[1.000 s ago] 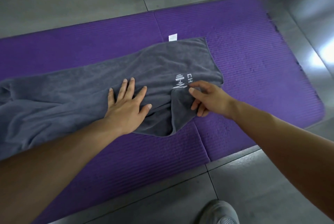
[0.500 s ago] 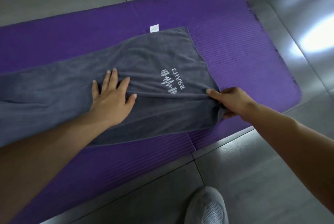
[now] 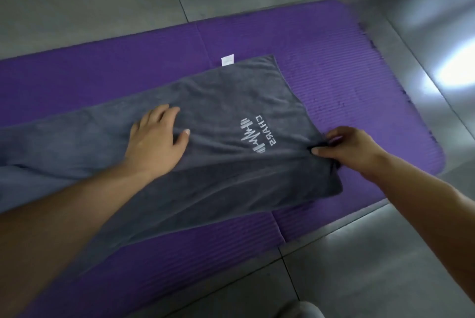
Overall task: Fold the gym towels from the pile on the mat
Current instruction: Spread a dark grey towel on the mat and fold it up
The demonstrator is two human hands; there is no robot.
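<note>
The towel [image 3: 218, 102] lay on the mat [image 3: 334, 42]. Left of its logo [image 3: 253, 135] my left hand [image 3: 156, 137] pressed it, fingers relaxed. Right of it my right hand [image 3: 352, 149] pinched the edge. An even, taut pull seemed best.

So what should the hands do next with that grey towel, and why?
Probably the right hand should lift the edge it pinches and carry it leftward over the towel. The towel lies spread out on the mat, and the left hand rests on it near the middle, where it could anchor the fold.
</note>
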